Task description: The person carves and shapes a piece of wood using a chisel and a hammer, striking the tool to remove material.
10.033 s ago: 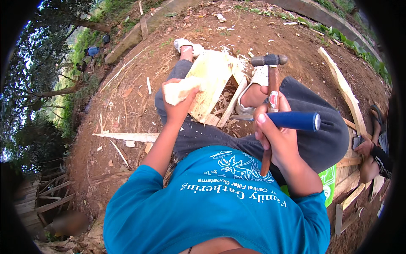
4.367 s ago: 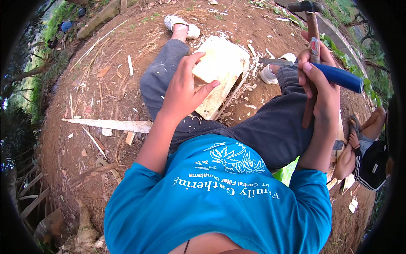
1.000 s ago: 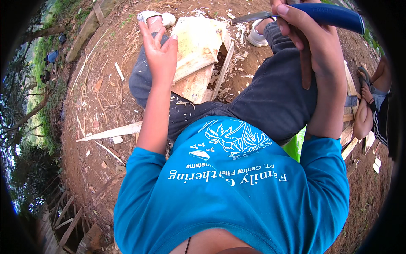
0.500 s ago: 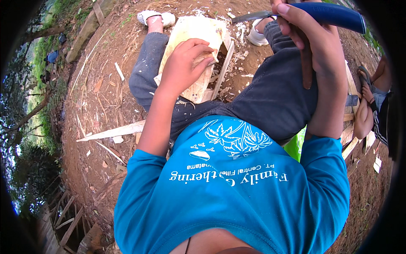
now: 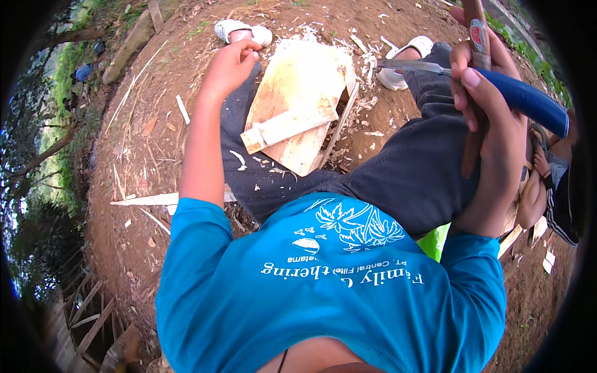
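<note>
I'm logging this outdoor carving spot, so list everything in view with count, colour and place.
Wooden board: one, pale, on the ground between the legs.
Wood shavings: many, pale, around the board's far end.
Chisel: one, blue handle, steel blade, in the right hand.
Wooden handle: one, brown, also in the right hand; its head is out of frame.
Wood strip: one, pale, on the dirt at left.
Sandals: two, white, on the feet.
Another person's arm: one, right edge.
Left hand: raised beside the board, empty.
Right hand: gripping both tools.
</note>
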`<state>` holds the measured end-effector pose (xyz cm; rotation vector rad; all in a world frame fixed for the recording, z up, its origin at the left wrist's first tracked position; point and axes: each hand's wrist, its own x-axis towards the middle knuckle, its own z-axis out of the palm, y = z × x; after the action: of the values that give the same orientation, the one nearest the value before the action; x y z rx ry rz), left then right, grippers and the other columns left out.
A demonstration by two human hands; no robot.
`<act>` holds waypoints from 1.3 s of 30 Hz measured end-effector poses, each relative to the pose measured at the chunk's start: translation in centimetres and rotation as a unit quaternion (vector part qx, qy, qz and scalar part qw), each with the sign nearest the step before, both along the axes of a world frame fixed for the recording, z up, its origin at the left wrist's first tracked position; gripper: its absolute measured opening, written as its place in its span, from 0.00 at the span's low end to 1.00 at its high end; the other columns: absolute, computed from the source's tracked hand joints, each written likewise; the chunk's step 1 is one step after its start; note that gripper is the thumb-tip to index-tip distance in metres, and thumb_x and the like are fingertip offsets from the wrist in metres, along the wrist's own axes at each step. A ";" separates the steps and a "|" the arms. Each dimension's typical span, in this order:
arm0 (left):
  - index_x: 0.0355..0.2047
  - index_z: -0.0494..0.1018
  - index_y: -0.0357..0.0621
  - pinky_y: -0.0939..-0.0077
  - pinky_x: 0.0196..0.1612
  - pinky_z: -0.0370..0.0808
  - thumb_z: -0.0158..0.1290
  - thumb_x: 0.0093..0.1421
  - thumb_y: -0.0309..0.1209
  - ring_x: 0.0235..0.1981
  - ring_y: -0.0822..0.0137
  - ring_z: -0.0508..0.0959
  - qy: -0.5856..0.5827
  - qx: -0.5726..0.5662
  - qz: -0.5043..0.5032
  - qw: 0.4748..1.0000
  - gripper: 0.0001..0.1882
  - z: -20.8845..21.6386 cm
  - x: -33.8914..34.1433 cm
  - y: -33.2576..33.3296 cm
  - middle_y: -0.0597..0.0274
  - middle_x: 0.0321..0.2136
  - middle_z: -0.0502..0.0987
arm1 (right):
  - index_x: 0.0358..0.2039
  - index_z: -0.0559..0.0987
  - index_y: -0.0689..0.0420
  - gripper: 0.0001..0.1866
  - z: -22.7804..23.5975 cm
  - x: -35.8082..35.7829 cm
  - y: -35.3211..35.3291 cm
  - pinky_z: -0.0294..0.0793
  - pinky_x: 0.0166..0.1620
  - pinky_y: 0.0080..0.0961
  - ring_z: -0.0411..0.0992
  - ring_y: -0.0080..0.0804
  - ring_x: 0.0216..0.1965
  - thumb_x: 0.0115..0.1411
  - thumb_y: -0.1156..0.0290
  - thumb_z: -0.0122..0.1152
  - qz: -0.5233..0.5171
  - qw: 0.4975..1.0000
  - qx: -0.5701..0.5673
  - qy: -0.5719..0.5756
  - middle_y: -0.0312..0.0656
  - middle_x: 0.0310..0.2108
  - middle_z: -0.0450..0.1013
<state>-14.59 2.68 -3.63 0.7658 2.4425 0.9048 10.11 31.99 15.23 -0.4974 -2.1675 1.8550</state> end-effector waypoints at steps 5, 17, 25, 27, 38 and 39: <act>0.50 0.80 0.45 0.65 0.46 0.77 0.59 0.64 0.33 0.42 0.59 0.83 0.053 0.066 -0.101 0.991 0.15 3.8 5.5 2.6 0.56 0.40 0.83 | 0.69 0.63 0.67 0.37 -0.6 0.0 1.0 0.63 0.22 0.05 0.68 0.13 0.28 0.64 0.60 0.58 0.026 0.999 0.037 -0.029 0.34 0.38 0.70; 0.42 0.83 0.46 0.63 0.43 0.78 0.71 0.50 0.35 0.42 0.56 0.80 0.274 0.103 -0.161 0.942 0.18 2.9 15.8 2.2 0.59 0.47 0.82 | 0.64 0.65 0.70 0.34 -0.1 -1.0 -1.9 0.63 0.24 0.11 0.66 0.14 0.22 0.58 0.71 0.62 -0.047 0.993 -0.088 0.068 0.34 0.28 0.72; 0.52 0.76 0.42 0.59 0.52 0.76 0.72 0.52 0.37 0.48 0.50 0.79 0.243 0.090 -0.109 0.960 0.28 3.8 15.7 2.2 0.54 0.50 0.81 | 0.64 0.67 0.66 0.30 0.5 -1.2 -0.7 0.66 0.25 0.13 0.70 0.15 0.24 0.65 0.67 0.64 0.124 0.983 -0.133 -0.025 0.34 0.29 0.74; 0.58 0.72 0.43 0.59 0.56 0.74 0.70 0.54 0.39 0.51 0.50 0.78 0.242 0.069 -0.090 0.964 0.33 4.1 15.6 2.4 0.54 0.51 0.80 | 0.65 0.68 0.63 0.31 0.2 -1.7 -1.4 0.68 0.28 0.15 0.71 0.15 0.26 0.66 0.65 0.65 0.128 0.983 -0.113 -0.069 0.34 0.30 0.76; 0.49 0.81 0.36 0.74 0.54 0.76 0.63 0.64 0.30 0.44 0.73 0.81 -0.150 0.168 -0.019 0.974 0.15 5.3 13.8 4.2 0.61 0.40 0.86 | 0.57 0.76 0.64 0.27 -3.6 -7.6 -2.7 0.75 0.35 0.21 0.75 0.21 0.30 0.65 0.59 0.68 0.266 0.957 -0.035 -0.111 0.39 0.32 0.78; 0.41 0.84 0.34 0.77 0.45 0.76 0.65 0.62 0.30 0.37 0.75 0.81 -0.169 0.226 0.016 0.959 0.11 5.1 13.8 4.7 0.62 0.33 0.85 | 0.54 0.77 0.64 0.25 -4.9 -8.3 -3.1 0.75 0.34 0.22 0.75 0.21 0.29 0.65 0.59 0.67 0.216 0.971 -0.026 -0.096 0.38 0.30 0.77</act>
<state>-0.76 7.34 1.45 0.6507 1.9748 1.5012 1.78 28.86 10.31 -0.2317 -2.5202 2.1634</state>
